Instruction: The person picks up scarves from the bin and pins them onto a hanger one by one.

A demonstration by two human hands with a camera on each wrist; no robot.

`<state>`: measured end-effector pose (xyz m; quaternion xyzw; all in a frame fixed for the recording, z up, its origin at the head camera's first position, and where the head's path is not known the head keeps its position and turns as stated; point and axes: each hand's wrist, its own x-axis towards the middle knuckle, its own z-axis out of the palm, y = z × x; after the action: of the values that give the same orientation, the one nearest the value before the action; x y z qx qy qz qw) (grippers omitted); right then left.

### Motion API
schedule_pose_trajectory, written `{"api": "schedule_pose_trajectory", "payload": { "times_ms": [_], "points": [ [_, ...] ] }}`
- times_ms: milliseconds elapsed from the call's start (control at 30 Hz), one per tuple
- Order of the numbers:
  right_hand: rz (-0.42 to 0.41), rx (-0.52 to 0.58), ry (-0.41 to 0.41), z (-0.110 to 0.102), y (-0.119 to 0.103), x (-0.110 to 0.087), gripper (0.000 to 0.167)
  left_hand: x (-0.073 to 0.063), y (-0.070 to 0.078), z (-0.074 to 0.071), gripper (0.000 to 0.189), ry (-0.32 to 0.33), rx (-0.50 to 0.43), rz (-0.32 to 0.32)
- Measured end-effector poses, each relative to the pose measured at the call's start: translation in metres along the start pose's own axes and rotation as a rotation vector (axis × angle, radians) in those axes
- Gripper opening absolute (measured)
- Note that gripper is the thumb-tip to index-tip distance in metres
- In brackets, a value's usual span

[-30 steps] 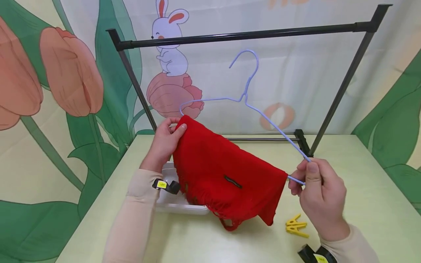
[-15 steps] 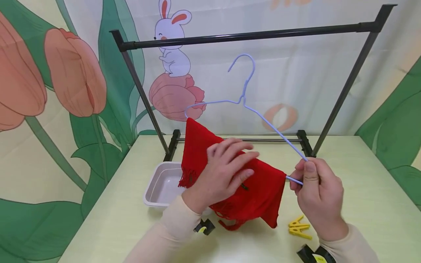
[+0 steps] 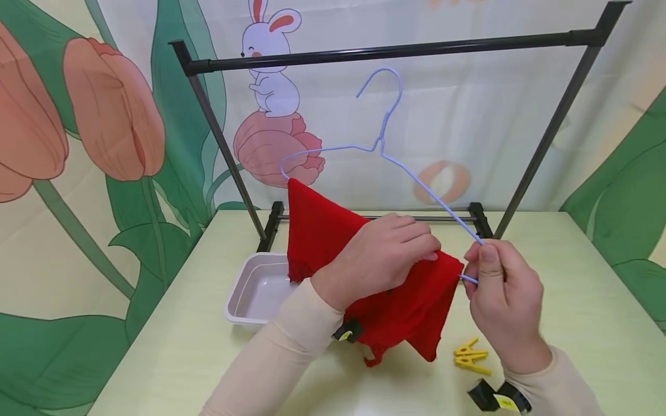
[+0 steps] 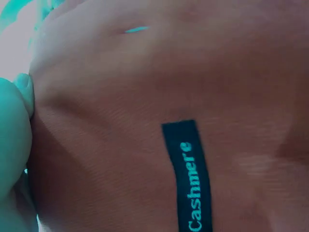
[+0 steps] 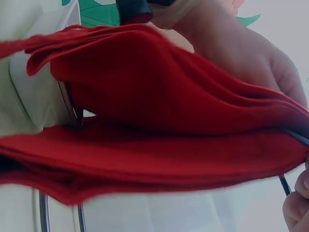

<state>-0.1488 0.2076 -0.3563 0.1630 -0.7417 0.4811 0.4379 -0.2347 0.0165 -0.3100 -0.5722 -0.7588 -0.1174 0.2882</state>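
Observation:
A red fringed scarf (image 3: 322,225) is draped over the lower bar of a lilac wire hanger (image 3: 432,193), whose hook points up. My right hand (image 3: 504,306) grips the hanger's right corner between thumb and fingers. Across the front of the scarf reaches my left hand (image 3: 382,260), pinching the cloth along its top fold near the right end. A dark label (image 4: 188,179) reading "Cashmere" shows close up in the left wrist view. From the right wrist view, the scarf's two hanging layers (image 5: 120,82) spread apart below the bar, with the left hand (image 5: 236,53) against one side.
A black rack (image 3: 364,55) stands behind the hanger, its top rail above the hook. On the table (image 3: 171,358), a pale plastic basin (image 3: 260,294) sits left of the scarf, partly covered by it. Yellow clothespins (image 3: 470,358) lie near the right wrist.
The left hand let go of the scarf's left corner, crossed rightward over its front and now pinches the top fold near the right end. The right hand keeps its grip on the hanger.

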Motion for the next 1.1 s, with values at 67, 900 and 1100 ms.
{"api": "schedule_pose_trajectory", "payload": {
  "times_ms": [67,900,1100],
  "points": [
    [-0.005,0.009,0.0,0.001,-0.002,0.001,0.022,0.003,0.002,-0.001,0.011,0.012,0.03,0.011],
    [0.093,0.232,0.104,-0.013,0.012,0.015,0.027,-0.019,-0.014,0.001,0.027,-0.062,0.044,-0.165],
    [0.227,0.37,0.125,-0.022,0.019,0.021,0.026,-0.034,-0.033,-0.014,0.027,0.025,0.01,-0.237]
  ]
}}
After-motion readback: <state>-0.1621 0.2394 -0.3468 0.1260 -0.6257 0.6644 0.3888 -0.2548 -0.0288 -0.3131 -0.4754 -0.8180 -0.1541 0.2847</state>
